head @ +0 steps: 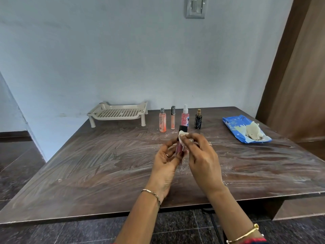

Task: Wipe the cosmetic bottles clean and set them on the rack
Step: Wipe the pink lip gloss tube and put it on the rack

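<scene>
Over the middle of the table my left hand [167, 161] grips a slim pink bottle with a black cap [182, 129], held upright. My right hand [200, 155] presses a white wipe [182, 136] against the bottle's upper part. Behind them, near the wall, stand an orange spray bottle [162, 121], a thin peach tube with a dark cap [173, 118], a pink spray bottle [185, 116] and a small black bottle with a gold cap [198, 119]. The beige plastic rack [119, 112] stands at the back left with nothing on it.
A blue wipes pack [233, 125] with crumpled used wipes [254, 132] on it lies at the back right. The dark wooden table [88, 164] is streaked with dust. A brown door stands to the right, dark tiled floor below.
</scene>
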Tool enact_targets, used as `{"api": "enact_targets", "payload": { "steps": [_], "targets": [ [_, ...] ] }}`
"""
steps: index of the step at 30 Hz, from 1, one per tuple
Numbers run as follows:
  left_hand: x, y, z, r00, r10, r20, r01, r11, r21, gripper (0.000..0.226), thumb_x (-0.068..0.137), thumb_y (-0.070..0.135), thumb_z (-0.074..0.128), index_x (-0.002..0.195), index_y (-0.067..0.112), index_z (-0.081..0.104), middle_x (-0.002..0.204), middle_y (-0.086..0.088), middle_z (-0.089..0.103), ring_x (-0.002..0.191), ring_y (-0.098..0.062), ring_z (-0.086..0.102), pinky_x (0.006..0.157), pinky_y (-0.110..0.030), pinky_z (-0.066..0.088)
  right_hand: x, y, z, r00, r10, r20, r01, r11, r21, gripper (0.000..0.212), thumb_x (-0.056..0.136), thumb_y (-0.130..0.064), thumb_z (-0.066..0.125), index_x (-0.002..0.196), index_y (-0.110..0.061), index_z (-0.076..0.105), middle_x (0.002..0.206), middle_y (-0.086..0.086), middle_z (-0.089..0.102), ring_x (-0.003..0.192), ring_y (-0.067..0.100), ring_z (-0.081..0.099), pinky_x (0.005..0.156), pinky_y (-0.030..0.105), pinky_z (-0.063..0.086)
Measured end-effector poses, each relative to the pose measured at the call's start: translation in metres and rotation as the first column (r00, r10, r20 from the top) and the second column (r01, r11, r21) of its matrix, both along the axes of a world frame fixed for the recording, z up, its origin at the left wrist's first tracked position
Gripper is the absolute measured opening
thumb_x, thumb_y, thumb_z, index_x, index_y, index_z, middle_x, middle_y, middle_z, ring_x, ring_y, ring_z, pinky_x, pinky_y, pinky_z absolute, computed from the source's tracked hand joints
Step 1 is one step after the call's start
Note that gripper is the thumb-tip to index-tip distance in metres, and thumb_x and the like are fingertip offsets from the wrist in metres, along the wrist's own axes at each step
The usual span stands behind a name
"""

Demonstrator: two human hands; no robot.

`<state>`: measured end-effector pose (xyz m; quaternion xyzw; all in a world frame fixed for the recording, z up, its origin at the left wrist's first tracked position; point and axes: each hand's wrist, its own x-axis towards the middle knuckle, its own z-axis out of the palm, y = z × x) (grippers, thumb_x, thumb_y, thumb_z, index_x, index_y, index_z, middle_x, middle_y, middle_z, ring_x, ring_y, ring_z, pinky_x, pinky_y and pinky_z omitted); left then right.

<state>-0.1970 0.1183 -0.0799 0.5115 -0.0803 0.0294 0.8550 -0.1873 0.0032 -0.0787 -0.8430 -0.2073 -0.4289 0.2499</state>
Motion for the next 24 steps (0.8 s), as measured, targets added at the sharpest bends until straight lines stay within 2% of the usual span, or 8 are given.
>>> {"api": "enact_targets", "payload": {
  "steps": [4,7,9,12,15,20,22,24],
  "targets": [
    [0.001,0.001,0.0,1.0,0.009,0.003,-0.009,0.996,0.093,0.055,0.066,0.009,0.072,0.119,0.013,0.059,0.108,-0.008,0.072,0.107,-0.024,0.064,0.097,-0.035,0.05,0.008,-0.001,0.017,1.0,-0.014,0.028,0.012,0.998,0.069,0.045,0.077,0.011,0.063,0.119,-0.007,0.065,0.117,0.012,0.061,0.095,0.026,0.063,0.075,0.031,0.053],
    [0.003,0.003,-0.004,1.0,0.018,0.012,-0.02,0.989,0.145,0.044,0.078,-0.002,0.069,0.119,0.012,0.058,0.111,-0.013,0.07,0.108,-0.024,0.064,0.099,-0.034,0.049,0.01,-0.001,0.024,1.0,0.001,-0.02,0.001,0.994,0.114,0.044,0.079,0.009,0.06,0.12,-0.006,0.064,0.12,0.01,0.059,0.104,0.025,0.06,0.083,0.033,0.052],
    [0.005,0.003,-0.005,0.999,0.03,0.02,-0.033,0.987,0.156,0.041,0.081,-0.004,0.067,0.118,0.013,0.058,0.113,-0.014,0.068,0.109,-0.023,0.063,0.096,-0.031,0.05,0.009,-0.002,0.027,0.995,0.04,-0.092,-0.026,0.989,0.146,0.043,0.084,0.007,0.057,0.122,-0.011,0.063,0.121,0.004,0.058,0.106,0.016,0.057,0.088,0.02,0.046],
    [0.007,0.006,-0.005,0.996,0.076,0.039,-0.082,0.98,0.184,0.034,0.082,0.0,0.069,0.111,0.016,0.061,0.104,-0.007,0.071,0.1,-0.014,0.066,0.088,-0.024,0.052,0.005,-0.002,0.03,0.982,0.124,-0.146,-0.096,0.978,0.184,0.037,0.089,0.001,0.055,0.12,-0.019,0.063,0.117,-0.004,0.056,0.101,0.0,0.051,0.085,0.002,0.036],
    [0.007,0.009,-0.003,0.996,0.075,0.055,-0.085,0.974,0.21,0.029,0.081,0.003,0.069,0.107,0.017,0.065,0.095,0.002,0.072,0.089,-0.004,0.066,0.08,-0.019,0.052,0.0,-0.002,0.034,0.984,0.151,-0.092,-0.134,0.976,0.169,0.03,0.084,0.001,0.062,0.107,-0.017,0.067,0.107,-0.007,0.059,0.096,0.002,0.055,0.081,0.006,0.042],
    [0.008,0.009,-0.002,0.995,0.065,0.073,-0.079,0.975,0.208,0.033,0.082,0.001,0.068,0.111,0.016,0.064,0.102,-0.001,0.073,0.099,-0.012,0.067,0.091,-0.026,0.051,-0.006,0.0,0.03,0.991,0.121,0.064,-0.129,0.982,0.139,0.031,0.074,0.01,0.068,0.099,-0.009,0.069,0.101,0.0,0.062,0.093,0.005,0.057,0.08,0.008,0.043],
    [0.008,0.01,-0.001,0.994,0.066,0.086,-0.083,0.975,0.207,0.034,0.082,-0.001,0.067,0.111,0.016,0.063,0.103,-0.002,0.072,0.102,-0.013,0.066,0.091,-0.025,0.051,-0.007,0.002,0.025,0.991,0.117,0.06,-0.128,0.968,0.218,0.027,0.077,0.006,0.07,0.099,-0.011,0.068,0.1,-0.002,0.062,0.091,0.005,0.058,0.078,0.012,0.047],
    [0.007,0.011,0.0,0.993,0.073,0.096,-0.092,0.974,0.207,0.035,0.083,-0.002,0.066,0.112,0.015,0.062,0.104,-0.002,0.072,0.101,-0.01,0.066,0.087,-0.02,0.051,-0.007,0.003,0.02,0.985,0.174,-0.009,-0.153,0.889,0.432,0.024,0.08,0.001,0.071,0.095,-0.017,0.068,0.096,-0.005,0.064,0.088,0.005,0.061,0.074,0.016,0.05]
  ]
}}
